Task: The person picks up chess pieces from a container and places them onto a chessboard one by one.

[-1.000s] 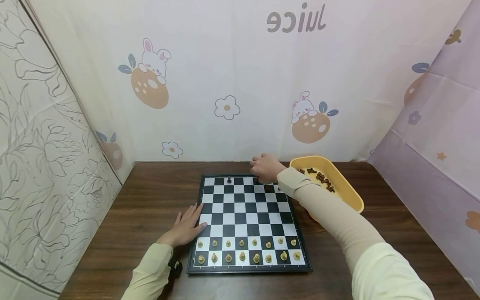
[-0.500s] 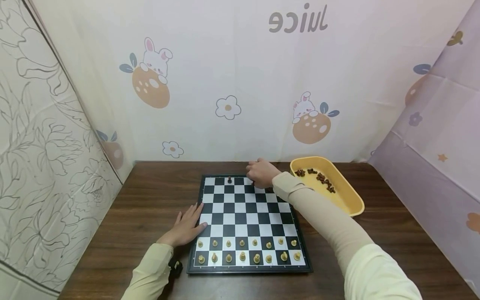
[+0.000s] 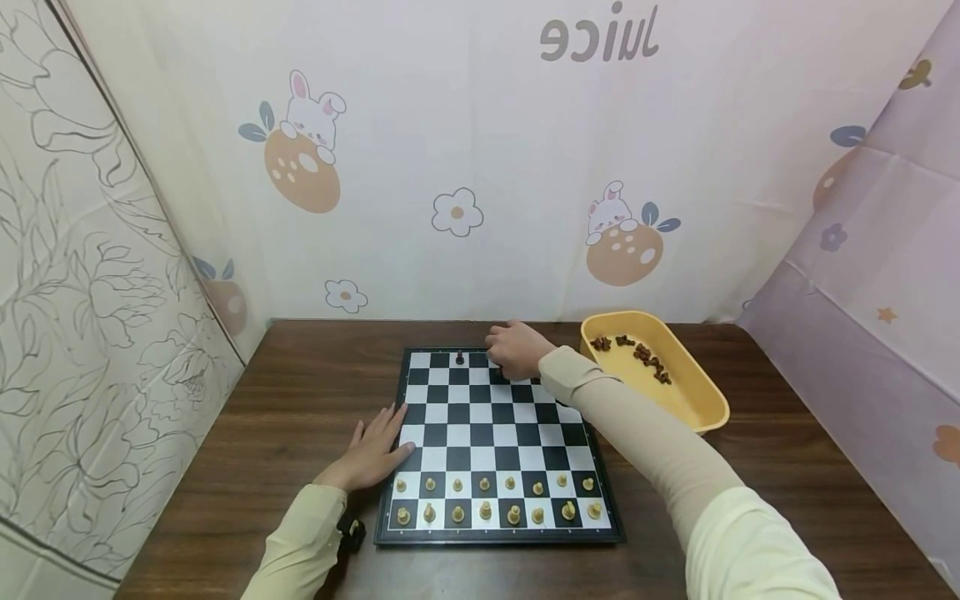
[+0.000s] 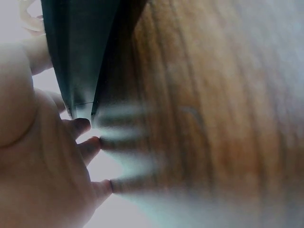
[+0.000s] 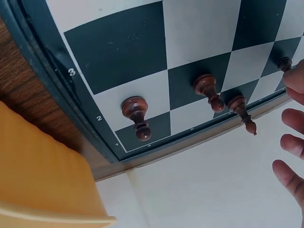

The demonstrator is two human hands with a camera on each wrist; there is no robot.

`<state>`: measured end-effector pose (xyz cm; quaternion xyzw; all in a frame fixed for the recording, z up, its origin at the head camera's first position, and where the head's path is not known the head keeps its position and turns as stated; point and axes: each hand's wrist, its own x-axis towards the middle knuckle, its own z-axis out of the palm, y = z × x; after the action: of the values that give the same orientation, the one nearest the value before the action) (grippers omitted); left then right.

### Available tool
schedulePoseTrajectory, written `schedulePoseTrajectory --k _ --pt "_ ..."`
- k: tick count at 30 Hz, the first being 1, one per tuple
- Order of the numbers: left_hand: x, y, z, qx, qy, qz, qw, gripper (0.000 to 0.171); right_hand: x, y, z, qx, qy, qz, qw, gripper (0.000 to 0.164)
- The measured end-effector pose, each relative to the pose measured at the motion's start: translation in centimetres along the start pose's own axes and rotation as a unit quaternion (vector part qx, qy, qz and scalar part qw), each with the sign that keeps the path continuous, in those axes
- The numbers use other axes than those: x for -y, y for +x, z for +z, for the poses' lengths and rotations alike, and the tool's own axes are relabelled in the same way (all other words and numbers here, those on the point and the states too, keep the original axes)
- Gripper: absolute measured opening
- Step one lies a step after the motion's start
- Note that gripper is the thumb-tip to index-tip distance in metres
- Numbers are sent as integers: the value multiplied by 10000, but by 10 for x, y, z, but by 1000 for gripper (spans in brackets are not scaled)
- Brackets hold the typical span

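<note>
The chessboard (image 3: 480, 435) lies on the table with several cream chess pieces (image 3: 485, 510) in its two near rows. My left hand (image 3: 367, 458) rests flat with spread fingers on the board's left edge; the left wrist view shows its palm (image 4: 42, 161) beside the board's dark side. Over the far rows, my right hand (image 3: 517, 350) pinches a dark brown chess piece (image 5: 284, 63) standing on a dark square; its kind is hidden by the fingers. Two brown pawns (image 5: 135, 116) and a brown bishop (image 5: 243, 113) stand nearby. Another brown piece (image 3: 460, 358) stands in the far row.
A yellow tray (image 3: 701, 400) with several brown pieces (image 3: 648, 358) stands right of the board, under the right forearm's far side. A patterned cloth wall (image 3: 465, 275) rises behind the wooden table (image 3: 300, 400). A black object (image 3: 351, 533) sits by the left wrist.
My right hand has moved a little left and nearer over the far rows, down to the board. The left hand stays on the board's edge.
</note>
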<state>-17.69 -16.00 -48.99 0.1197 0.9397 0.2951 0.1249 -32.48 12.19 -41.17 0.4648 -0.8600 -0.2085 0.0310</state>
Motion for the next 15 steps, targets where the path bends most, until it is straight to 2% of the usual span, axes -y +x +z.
schedulePoseTrajectory --k 8,15 --pt "0 0 0 -5 4 38 10000 70 0 1 6 -255 -151 -126 9995 15" --pt "0 0 0 33 31 -38 10000 71 -1 -2 3 -104 -41 -38 9999 17"
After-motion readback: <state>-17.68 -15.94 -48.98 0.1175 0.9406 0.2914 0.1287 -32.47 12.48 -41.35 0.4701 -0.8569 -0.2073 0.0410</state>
